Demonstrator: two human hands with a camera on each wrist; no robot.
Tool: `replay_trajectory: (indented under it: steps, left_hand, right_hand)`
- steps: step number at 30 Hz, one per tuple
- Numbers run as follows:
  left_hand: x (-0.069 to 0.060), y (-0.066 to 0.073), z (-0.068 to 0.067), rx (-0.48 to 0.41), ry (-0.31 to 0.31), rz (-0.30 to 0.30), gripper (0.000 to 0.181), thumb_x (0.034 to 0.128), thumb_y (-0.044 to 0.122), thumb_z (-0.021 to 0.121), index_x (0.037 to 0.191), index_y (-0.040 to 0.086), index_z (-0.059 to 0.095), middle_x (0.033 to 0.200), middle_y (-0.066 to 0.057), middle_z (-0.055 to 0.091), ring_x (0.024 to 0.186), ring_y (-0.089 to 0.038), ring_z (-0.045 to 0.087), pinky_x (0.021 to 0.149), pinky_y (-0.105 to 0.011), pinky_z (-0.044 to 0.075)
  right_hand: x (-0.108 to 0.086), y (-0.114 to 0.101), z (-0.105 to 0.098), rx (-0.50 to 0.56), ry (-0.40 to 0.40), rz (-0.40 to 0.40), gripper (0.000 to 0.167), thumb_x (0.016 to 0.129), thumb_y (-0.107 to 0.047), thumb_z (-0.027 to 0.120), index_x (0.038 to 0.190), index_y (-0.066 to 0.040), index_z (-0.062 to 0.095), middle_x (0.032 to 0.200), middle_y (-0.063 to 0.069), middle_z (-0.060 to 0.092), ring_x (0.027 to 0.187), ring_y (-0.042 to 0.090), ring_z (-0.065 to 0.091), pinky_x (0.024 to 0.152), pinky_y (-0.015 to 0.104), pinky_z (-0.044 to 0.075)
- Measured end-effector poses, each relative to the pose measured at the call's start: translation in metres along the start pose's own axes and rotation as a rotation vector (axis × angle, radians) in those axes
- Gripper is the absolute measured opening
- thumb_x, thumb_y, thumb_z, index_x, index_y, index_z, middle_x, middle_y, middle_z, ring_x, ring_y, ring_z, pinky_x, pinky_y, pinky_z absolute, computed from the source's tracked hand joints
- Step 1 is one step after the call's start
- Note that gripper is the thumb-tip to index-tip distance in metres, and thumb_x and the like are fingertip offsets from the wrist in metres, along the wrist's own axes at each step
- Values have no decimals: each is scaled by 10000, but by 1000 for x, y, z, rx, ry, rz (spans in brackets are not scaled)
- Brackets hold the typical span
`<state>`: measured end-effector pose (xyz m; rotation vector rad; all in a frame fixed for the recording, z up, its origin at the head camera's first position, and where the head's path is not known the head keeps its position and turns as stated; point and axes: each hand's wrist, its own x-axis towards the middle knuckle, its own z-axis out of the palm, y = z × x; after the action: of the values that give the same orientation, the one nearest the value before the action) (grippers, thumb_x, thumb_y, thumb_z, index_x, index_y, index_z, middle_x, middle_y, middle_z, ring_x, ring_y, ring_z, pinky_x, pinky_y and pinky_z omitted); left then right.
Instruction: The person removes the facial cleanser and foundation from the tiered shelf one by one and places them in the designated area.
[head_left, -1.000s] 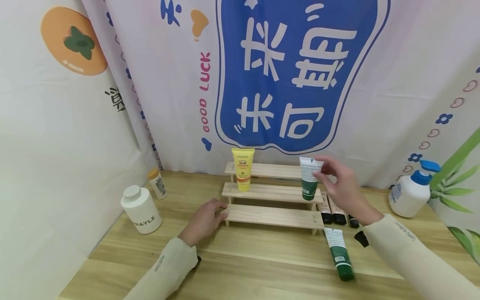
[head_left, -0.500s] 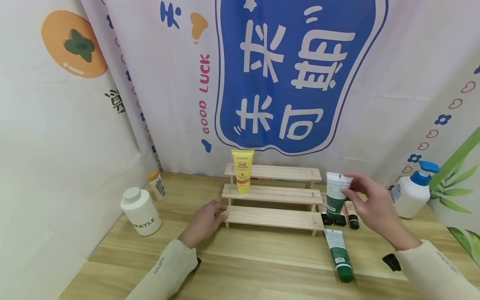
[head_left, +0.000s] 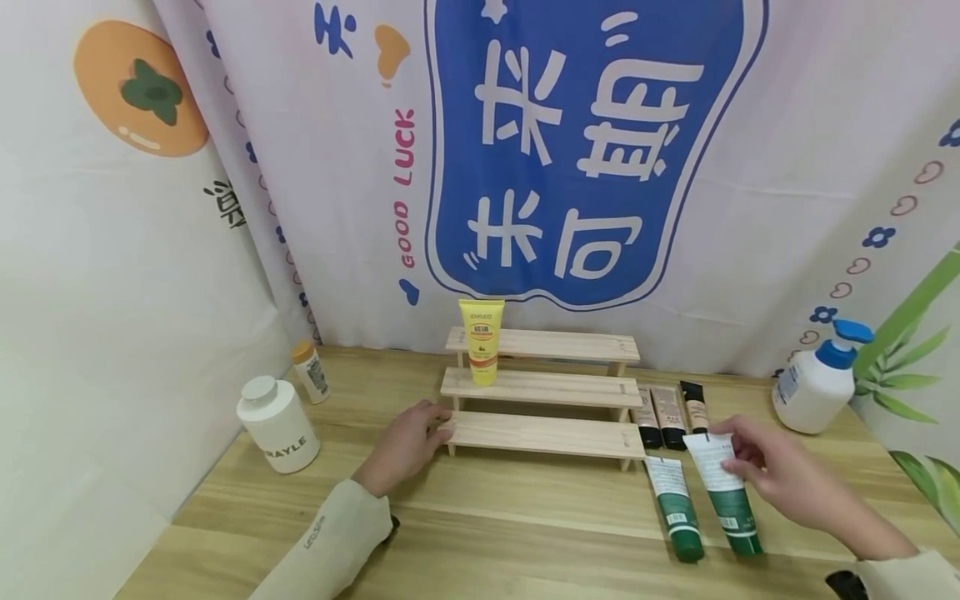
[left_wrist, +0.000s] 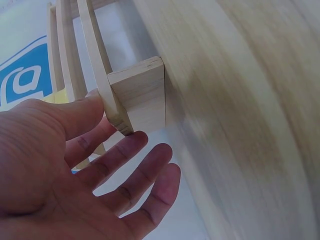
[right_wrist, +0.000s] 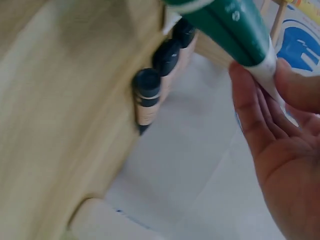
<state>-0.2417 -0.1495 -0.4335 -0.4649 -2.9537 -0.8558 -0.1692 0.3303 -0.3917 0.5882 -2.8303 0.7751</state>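
The fingers [right_wrist: 250, 110] of your right hand [head_left: 787, 479] are closing against the thumb, pinching the flat white end of a green-and-white tube [head_left: 726, 500]. That thin end is probably giving you the easiest hold, and it is leaving the green capped end pointing down toward the table [head_left: 525, 533] and back toward you. Whether the cap is touching the wood, the views aren't making clear. The tube is slanting just beside a second green tube [head_left: 677, 512], which is lying on the table in nearly the same direction, so the two are seemingly being lined up as a pair.

Your left hand [head_left: 405, 446] is pinching the near left end of the wooden stand [head_left: 540, 433], thumb on the lowest step's edge and forefinger opposite (the other fingers are spreading loosely, gripping nothing). You are likely steadying it, since it is looking light enough to shift.

On the middle step, toward the left, a yellow tube [head_left: 483, 342] is standing upright. By the stand's right end, three dark-capped tubes [head_left: 667, 408] are lying side by side, perhaps grouped by kind, with your held tube staying nearer you than they are.
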Motion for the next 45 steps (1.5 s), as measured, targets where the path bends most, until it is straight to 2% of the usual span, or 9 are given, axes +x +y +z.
replay_trajectory:
  steps: [4,6,11,20,27,30,37,42,45]
  left_hand:
    - [-1,-1,1,7,0,-1,287,913,215,651,1169,87,652,1081,-39,598,893,-165,568,762,-356,486]
    - [-1,0,0,7,1,-3,288,915,217,648,1172,87,650,1090,-42,598,900,-169,568,767,-358,486]
    - [-1,2,0,8,-1,0,294,919,219,642,1177,79,647,1084,-44,597,860,-151,558,744,-346,485]
    - [0,2,-1,11,5,9,290,916,218,646,1171,79,651,1090,-51,599,895,-172,569,762,-356,489]
    - [0,2,-2,12,5,3,286,917,218,644,1171,85,652,1078,-48,597,891,-171,569,755,-356,488]
    - [0,2,-2,13,5,3,285,917,216,644,1171,87,652,1072,-47,597,874,-164,566,741,-351,487]
    - [-1,3,-2,10,6,1,281,914,214,650,1164,88,658,1055,-43,600,813,-139,543,712,-333,475]
    - [-2,3,-2,10,6,-5,278,912,217,652,1161,92,658,1053,-34,599,832,-140,546,729,-339,478]
    - [-2,3,-2,9,4,-4,280,913,212,650,1163,86,656,1057,-37,598,825,-140,540,725,-342,477]
  right_hand:
    - [-1,10,6,42,-111,84,339,832,5,686,1146,-72,583,760,-42,516,624,63,472,529,235,445]
    - [-1,15,10,58,-138,106,333,847,0,671,1164,-49,579,751,-26,510,606,72,470,519,241,442]
    - [1,25,17,53,-149,161,277,870,-20,652,1143,-21,604,720,-17,507,589,91,460,516,247,428]
    - [8,30,31,24,-221,265,289,881,-37,645,1161,30,617,784,5,558,686,161,487,565,271,430]
    - [6,25,37,81,-221,349,284,901,15,586,1174,97,583,651,44,502,539,177,515,454,274,425]
    - [5,25,39,95,-239,389,266,919,17,559,1168,110,575,645,53,495,532,179,527,452,276,435]
    - [5,24,35,-1,-260,392,287,939,-134,588,1132,78,598,692,28,526,600,163,501,527,310,419]
    - [7,14,29,-50,-198,379,285,921,-201,617,1069,41,632,669,18,518,587,162,474,505,299,392]
    - [11,2,25,-72,-152,341,272,925,-212,615,1048,30,640,660,9,516,567,161,462,489,299,380]
